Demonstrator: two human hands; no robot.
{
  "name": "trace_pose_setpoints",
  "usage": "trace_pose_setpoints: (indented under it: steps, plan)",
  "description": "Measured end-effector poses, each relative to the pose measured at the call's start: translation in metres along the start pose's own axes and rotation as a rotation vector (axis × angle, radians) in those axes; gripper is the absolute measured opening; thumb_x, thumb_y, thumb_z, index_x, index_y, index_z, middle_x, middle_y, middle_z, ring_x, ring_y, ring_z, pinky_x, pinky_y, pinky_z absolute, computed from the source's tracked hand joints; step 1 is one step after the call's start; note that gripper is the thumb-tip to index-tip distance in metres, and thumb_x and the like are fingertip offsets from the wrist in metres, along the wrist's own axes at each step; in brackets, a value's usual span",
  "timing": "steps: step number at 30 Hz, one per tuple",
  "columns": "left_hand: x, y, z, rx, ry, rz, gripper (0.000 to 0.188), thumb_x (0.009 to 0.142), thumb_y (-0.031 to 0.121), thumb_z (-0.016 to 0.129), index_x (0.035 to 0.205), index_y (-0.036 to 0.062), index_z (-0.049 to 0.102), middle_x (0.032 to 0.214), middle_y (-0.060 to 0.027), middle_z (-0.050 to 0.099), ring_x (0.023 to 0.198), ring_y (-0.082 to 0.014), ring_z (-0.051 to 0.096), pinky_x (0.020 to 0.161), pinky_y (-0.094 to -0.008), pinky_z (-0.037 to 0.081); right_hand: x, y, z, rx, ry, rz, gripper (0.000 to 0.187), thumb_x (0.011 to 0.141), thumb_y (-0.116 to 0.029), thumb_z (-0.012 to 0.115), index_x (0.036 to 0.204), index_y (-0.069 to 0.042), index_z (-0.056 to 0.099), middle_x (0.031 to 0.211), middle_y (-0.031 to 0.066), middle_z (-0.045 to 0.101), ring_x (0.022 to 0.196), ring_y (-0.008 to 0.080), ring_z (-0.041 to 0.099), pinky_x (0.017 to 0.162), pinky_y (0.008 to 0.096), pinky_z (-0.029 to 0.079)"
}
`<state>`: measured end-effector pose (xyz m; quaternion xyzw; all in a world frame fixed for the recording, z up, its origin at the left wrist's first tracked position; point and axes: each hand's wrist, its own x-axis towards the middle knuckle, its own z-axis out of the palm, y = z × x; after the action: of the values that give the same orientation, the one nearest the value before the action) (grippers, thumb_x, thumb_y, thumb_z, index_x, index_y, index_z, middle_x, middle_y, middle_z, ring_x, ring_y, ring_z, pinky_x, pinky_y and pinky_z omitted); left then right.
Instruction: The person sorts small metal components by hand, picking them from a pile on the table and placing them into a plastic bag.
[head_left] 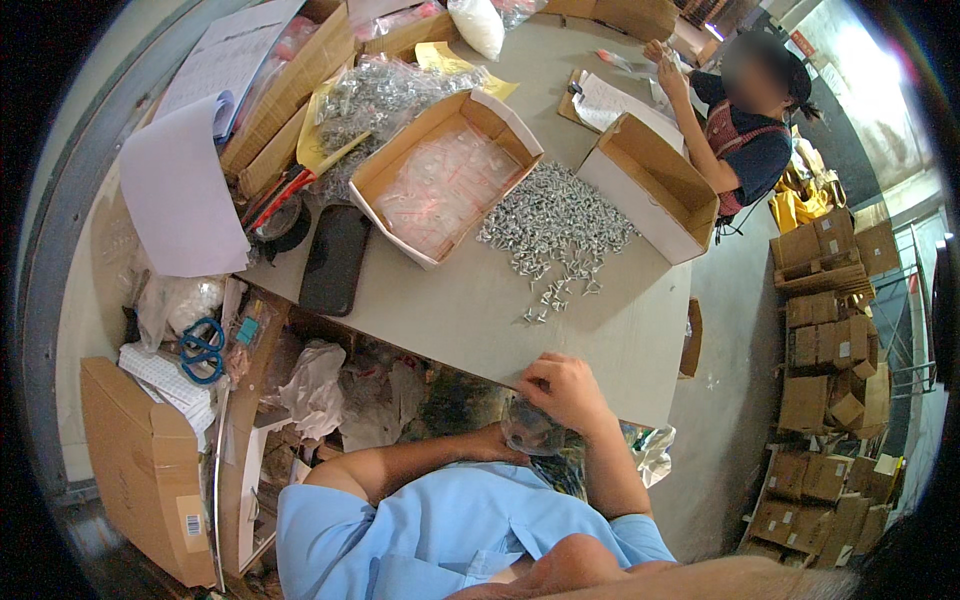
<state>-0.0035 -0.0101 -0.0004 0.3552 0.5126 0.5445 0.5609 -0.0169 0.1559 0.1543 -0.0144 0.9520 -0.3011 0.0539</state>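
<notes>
A small clear plastic bag (532,428) is at the table's near edge, close to my body. My left hand (497,442) grips its lower left side; the fingers are partly hidden by it. Just above the bag's top, my right hand (566,390) is closed with bent fingers, and whatever sits between the fingertips is too small to make out. Beyond my hands, a loose pile of small silver metal screws (560,225) spreads over the grey table (440,315). Left of the pile, an open cardboard box (432,252) contains clear plastic bags (445,185) with red lines.
Right of the pile lies an open white box (640,200). A black phone (335,260), bagged metal parts (385,105) and papers (180,185) occupy the left. Blue-handled scissors (202,350) hang lower left. Across the table a co-worker (745,150) handles something small. Cartons (830,340) stack at right.
</notes>
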Motion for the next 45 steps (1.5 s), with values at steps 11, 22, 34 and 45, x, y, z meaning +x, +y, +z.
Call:
trace_pose_setpoints:
  steps: [11,22,34,45]
  plan:
    - [0.001,0.009,-0.001,0.109,0.0,-0.105,0.043,0.077,0.031,0.077,0.105,0.0039,0.061,0.11,-0.0094,0.062,0.105,-0.0213,0.055,0.093,-0.0362,0.042,0.049,0.004,0.018,-0.174,0.57,0.015,0.017,0.078,-0.015,0.068,0.089,-0.004,0.064,0.091,0.0121,0.06,0.086,0.0323,0.059,0.076,0.0404,0.048]
    - [0.006,-0.001,-0.001,0.156,0.007,0.012,0.048,0.077,0.036,0.076,0.106,0.0011,0.063,0.111,-0.0131,0.063,0.109,-0.0229,0.054,0.094,-0.0357,0.041,0.001,0.012,-0.025,0.189,-0.163,0.131,0.018,0.079,-0.021,0.067,0.089,-0.006,0.065,0.083,0.0131,0.06,0.072,0.0311,0.06,0.067,0.0398,0.049]
    - [0.013,-0.053,0.006,0.097,0.086,0.098,0.035,0.073,0.03,0.08,0.09,0.0055,0.063,0.095,-0.0088,0.066,0.092,-0.017,0.059,0.082,-0.0331,0.046,0.044,0.039,-0.012,-0.059,0.474,0.124,0.024,0.073,-0.012,0.066,0.091,-0.003,0.054,0.088,0.0172,0.055,0.087,0.0376,0.055,0.077,0.0444,0.046]
    - [0.016,-0.028,0.0,0.238,0.06,0.08,0.021,0.077,0.021,0.076,0.081,0.0056,0.063,0.088,-0.0065,0.066,0.085,-0.0155,0.059,0.076,-0.0323,0.047,-0.031,0.006,-0.014,0.011,0.136,-0.039,0.017,0.073,-0.01,0.065,0.087,-0.004,0.056,0.088,0.0145,0.055,0.084,0.0352,0.056,0.072,0.0414,0.048]
